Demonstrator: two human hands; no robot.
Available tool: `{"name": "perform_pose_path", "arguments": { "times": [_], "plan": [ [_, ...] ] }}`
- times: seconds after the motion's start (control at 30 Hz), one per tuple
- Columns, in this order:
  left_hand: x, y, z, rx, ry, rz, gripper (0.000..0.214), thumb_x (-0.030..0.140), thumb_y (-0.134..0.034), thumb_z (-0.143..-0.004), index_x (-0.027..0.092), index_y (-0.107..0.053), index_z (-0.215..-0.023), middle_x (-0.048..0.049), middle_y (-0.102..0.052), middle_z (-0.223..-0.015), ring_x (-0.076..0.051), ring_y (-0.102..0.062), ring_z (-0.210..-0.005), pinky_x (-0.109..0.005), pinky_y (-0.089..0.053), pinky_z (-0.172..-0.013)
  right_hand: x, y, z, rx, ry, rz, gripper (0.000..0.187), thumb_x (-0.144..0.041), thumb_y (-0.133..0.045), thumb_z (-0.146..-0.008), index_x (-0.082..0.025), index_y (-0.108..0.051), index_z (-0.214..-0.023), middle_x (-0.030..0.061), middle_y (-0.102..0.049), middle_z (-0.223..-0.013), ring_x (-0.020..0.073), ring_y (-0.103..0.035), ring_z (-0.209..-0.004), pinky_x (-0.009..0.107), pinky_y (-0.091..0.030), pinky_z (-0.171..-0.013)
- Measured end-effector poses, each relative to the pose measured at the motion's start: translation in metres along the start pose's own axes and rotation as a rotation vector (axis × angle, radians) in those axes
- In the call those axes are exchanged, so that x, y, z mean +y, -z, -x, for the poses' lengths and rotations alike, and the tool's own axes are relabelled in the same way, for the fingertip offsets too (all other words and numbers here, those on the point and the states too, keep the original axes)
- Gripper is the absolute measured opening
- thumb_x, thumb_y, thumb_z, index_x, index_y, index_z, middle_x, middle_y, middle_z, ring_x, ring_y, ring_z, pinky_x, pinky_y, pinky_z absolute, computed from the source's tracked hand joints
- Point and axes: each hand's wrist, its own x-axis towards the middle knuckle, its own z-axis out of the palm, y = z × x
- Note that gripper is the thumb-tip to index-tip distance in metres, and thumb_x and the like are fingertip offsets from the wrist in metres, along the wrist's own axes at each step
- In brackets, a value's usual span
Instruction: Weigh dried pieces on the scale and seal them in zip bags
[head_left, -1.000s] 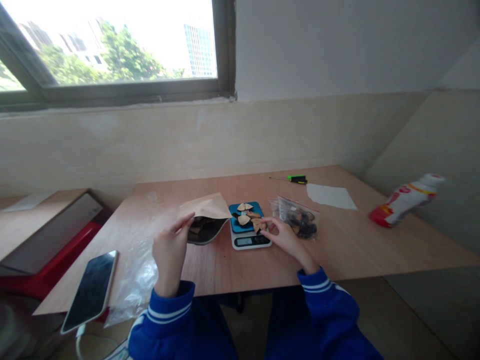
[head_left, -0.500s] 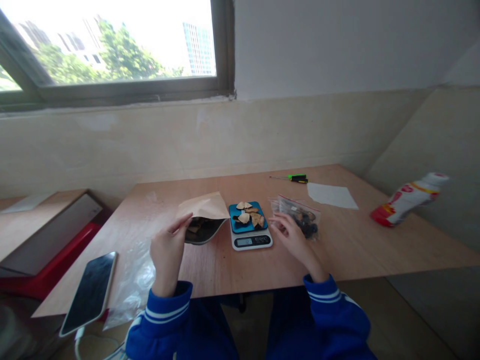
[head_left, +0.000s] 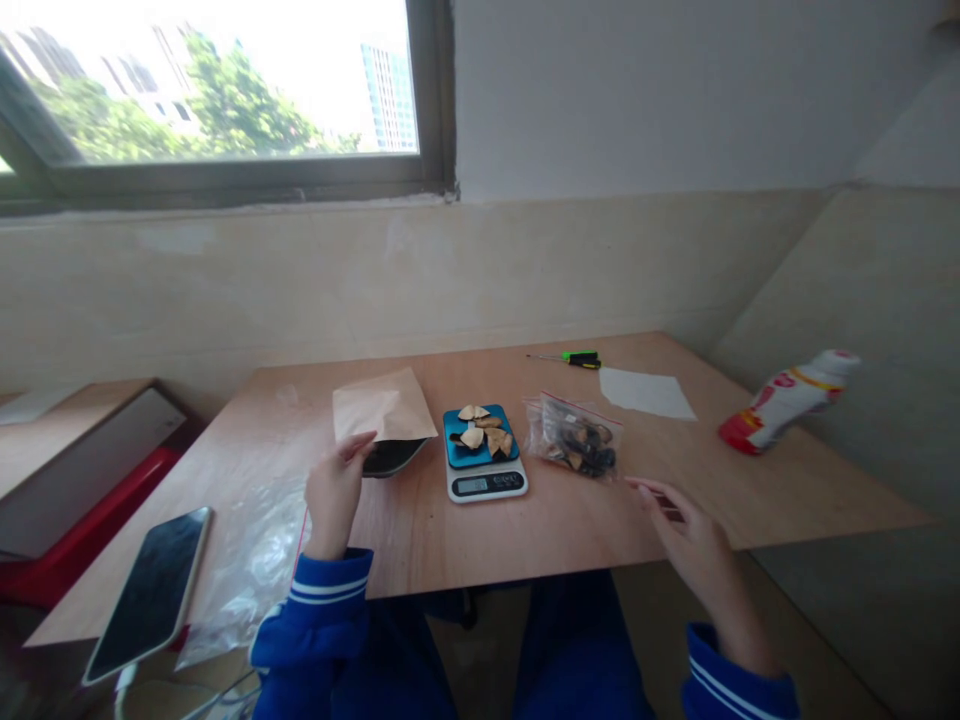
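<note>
My left hand [head_left: 335,492] grips the open mouth of a brown paper pouch [head_left: 381,412] that lies on the wooden table [head_left: 570,520]; dark pieces show inside it. To its right stands a small kitchen scale [head_left: 484,462] with a blue top carrying several tan and dark dried slices. A clear zip bag [head_left: 574,442] with dark pieces lies right of the scale. My right hand [head_left: 687,532] hovers at the table's front edge, fingers apart, holding nothing, well clear of the zip bag.
A phone [head_left: 147,594] rests at the front left beside crumpled clear plastic [head_left: 255,556]. A green-handled screwdriver [head_left: 574,358] and a white paper sheet [head_left: 645,392] lie at the back. A white and red bottle [head_left: 781,400] lies at the right. A red and grey box [head_left: 82,480] stands left.
My right hand has pulled back from the scale toward the table's front edge and to the right. The left hand has lowered the pouch flatter onto the table.
</note>
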Motion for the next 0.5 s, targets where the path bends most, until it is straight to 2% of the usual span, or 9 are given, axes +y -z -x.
{"name": "perform_pose_path", "arguments": {
  "times": [0.13, 0.27, 0.4, 0.5],
  "plan": [
    [-0.006, -0.01, 0.004, -0.042, -0.009, -0.034, 0.029, 0.032, -0.049, -0.088, 0.026, -0.07, -0.107, -0.0041, -0.075, -0.104, -0.023, -0.069, -0.097, -0.029, -0.048, -0.074, 0.001, 0.003, 0.001, 0.002, -0.001, -0.024, 0.041, -0.052, -0.048, -0.081, -0.021, -0.071, -0.096, 0.012, -0.074, -0.1, 0.0252, -0.069, -0.079, 0.035, -0.055, -0.067],
    [-0.01, -0.013, 0.006, -0.005, -0.008, -0.064, 0.028, 0.031, -0.047, -0.089, 0.027, -0.069, -0.106, -0.0035, -0.074, -0.107, -0.024, -0.068, -0.098, -0.029, -0.047, -0.074, -0.003, -0.008, 0.001, -0.05, 0.027, -0.064, 0.039, -0.051, -0.048, -0.082, -0.021, -0.071, -0.094, 0.0118, -0.074, -0.1, 0.026, -0.069, -0.084, 0.035, -0.055, -0.069],
    [-0.011, -0.013, 0.005, 0.005, -0.031, -0.06, 0.029, 0.031, -0.046, -0.09, 0.026, -0.069, -0.107, -0.004, -0.074, -0.107, -0.024, -0.069, -0.098, -0.029, -0.047, -0.075, -0.016, -0.031, -0.001, -0.134, 0.103, -0.101, 0.036, -0.045, -0.046, -0.087, -0.021, -0.069, -0.096, 0.0106, -0.073, -0.098, 0.0243, -0.068, -0.084, 0.035, -0.055, -0.072],
    [-0.01, -0.012, 0.005, -0.021, -0.011, -0.079, 0.029, 0.033, -0.046, -0.09, 0.027, -0.068, -0.108, -0.0035, -0.074, -0.106, -0.024, -0.068, -0.098, -0.029, -0.046, -0.072, -0.039, -0.06, -0.011, -0.178, 0.258, -0.107, 0.03, -0.037, -0.043, -0.09, -0.02, -0.067, -0.098, 0.0099, -0.07, -0.102, 0.0232, -0.066, -0.092, 0.036, -0.053, -0.081]
  ]
}}
